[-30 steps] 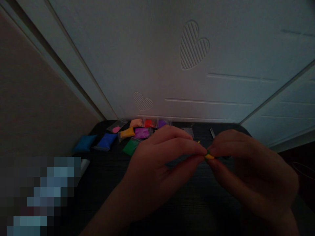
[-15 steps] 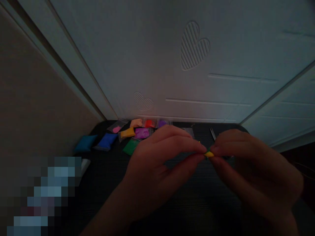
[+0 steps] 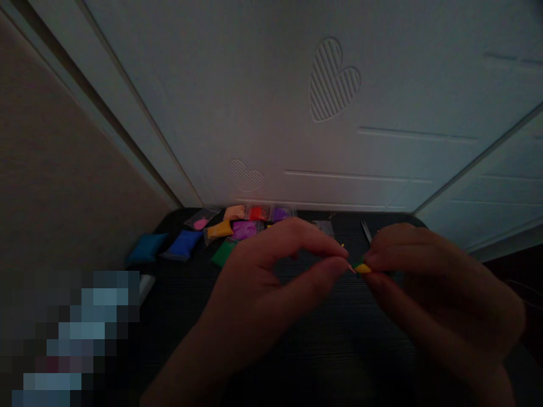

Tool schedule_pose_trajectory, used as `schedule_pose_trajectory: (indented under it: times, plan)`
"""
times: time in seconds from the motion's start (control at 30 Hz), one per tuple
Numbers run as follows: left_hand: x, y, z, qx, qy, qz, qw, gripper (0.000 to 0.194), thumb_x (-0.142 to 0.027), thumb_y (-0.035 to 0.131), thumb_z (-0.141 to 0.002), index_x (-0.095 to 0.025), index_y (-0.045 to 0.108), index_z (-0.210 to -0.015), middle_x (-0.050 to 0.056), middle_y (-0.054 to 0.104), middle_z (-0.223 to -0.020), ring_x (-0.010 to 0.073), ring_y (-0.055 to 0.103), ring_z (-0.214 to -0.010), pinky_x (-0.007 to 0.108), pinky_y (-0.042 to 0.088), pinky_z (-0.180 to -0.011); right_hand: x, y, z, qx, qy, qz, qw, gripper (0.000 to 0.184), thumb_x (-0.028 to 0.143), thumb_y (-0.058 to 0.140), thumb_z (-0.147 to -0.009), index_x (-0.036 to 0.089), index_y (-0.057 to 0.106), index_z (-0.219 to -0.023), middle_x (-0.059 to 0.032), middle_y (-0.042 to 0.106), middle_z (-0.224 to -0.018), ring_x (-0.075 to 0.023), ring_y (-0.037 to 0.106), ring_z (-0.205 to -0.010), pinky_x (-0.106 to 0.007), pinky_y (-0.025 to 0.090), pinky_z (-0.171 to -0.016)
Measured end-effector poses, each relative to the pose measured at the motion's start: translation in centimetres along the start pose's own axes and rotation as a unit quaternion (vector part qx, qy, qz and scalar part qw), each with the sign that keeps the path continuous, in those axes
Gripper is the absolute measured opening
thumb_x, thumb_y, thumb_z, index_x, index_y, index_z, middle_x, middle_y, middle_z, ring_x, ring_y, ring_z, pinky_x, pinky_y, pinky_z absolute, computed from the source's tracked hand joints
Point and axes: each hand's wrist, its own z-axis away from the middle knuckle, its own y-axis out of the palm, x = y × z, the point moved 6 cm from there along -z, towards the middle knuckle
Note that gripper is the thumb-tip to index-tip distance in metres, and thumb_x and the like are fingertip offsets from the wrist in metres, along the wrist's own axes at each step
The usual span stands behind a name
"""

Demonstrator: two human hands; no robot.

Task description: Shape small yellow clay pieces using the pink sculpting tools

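Between the thumb and fingers of my right hand is a small yellow and green piece of modelling clay, its left end sticking out. My left hand is closed in a pinch just left of it. A thin pinkish strip shows at the left fingertips and points toward the clay piece; whether the two touch I cannot tell. My right fingers cover the other end of the clay.
Behind my left hand lie several clay packets: blue, teal, green, orange, magenta and red. Tweezers-like metal tips show near my right hand. A white panel rises behind the dark table.
My left fingertips have drawn back a little to the left from the clay piece, and the thin pinkish strip now shows there. My right hand keeps its pinch on the clay.
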Motion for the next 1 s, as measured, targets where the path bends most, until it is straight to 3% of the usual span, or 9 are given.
schedule_pose_trajectory:
  times: [0.13,0.3,0.67,0.8,1.0]
  plan:
    - [1.8,0.5,0.0,0.034,-0.065,0.074,0.995,0.008,-0.024,0.058,-0.074,-0.020,0.064,-0.075,0.001,0.062,-0.070,0.0137,0.057,-0.065,0.023,0.044,-0.053,0.0,0.3,0.3,-0.034,0.011,-0.026,0.999,0.030,0.004,0.062,-0.063,0.020,0.060,-0.088,-0.0014,0.061,-0.077,-0.0165,0.056,-0.074,-0.030,0.046,-0.060]
    - [2.2,1.0,0.0,0.065,-0.108,0.124,0.984,0.008,-0.025,0.060,-0.072,-0.021,0.066,-0.076,0.001,0.063,-0.068,0.0135,0.058,-0.062,0.022,0.044,-0.051,-0.2,0.8,0.7,-0.096,0.050,-0.056,0.992,0.021,0.009,0.059,-0.069,0.022,0.062,-0.085,-0.0013,0.060,-0.075,-0.0157,0.055,-0.071,-0.030,0.045,-0.058]
    - [2.7,1.1,0.2,0.065,-0.135,0.154,0.977,0.009,-0.022,0.062,-0.070,-0.022,0.068,-0.078,0.000,0.067,-0.071,0.0135,0.061,-0.062,0.022,0.048,-0.053,-0.5,0.8,0.4,-0.060,0.027,-0.040,0.997,0.024,0.007,0.060,-0.067,0.021,0.062,-0.086,-0.0015,0.059,-0.077,-0.0152,0.055,-0.071,-0.030,0.046,-0.059]
    - [2.9,1.1,0.2,0.056,-0.123,0.166,0.977,0.011,-0.022,0.062,-0.070,-0.021,0.068,-0.079,0.001,0.067,-0.071,0.0144,0.061,-0.064,0.023,0.048,-0.054,-0.6,0.7,0.5,-0.075,0.044,-0.039,0.995,0.023,0.009,0.058,-0.069,0.022,0.061,-0.088,-0.0017,0.060,-0.078,-0.0158,0.056,-0.072,-0.030,0.045,-0.060]
    - [3.7,0.7,0.0,-0.003,-0.147,0.223,0.964,0.008,-0.019,0.063,-0.069,-0.021,0.068,-0.076,0.001,0.067,-0.074,0.0121,0.060,-0.066,0.022,0.048,-0.059,-1.4,-1.0,0.3,-0.047,0.049,0.017,0.998,0.030,0.010,0.062,-0.066,0.024,0.061,-0.092,-0.0009,0.061,-0.082,-0.0168,0.056,-0.073,-0.029,0.044,-0.059]
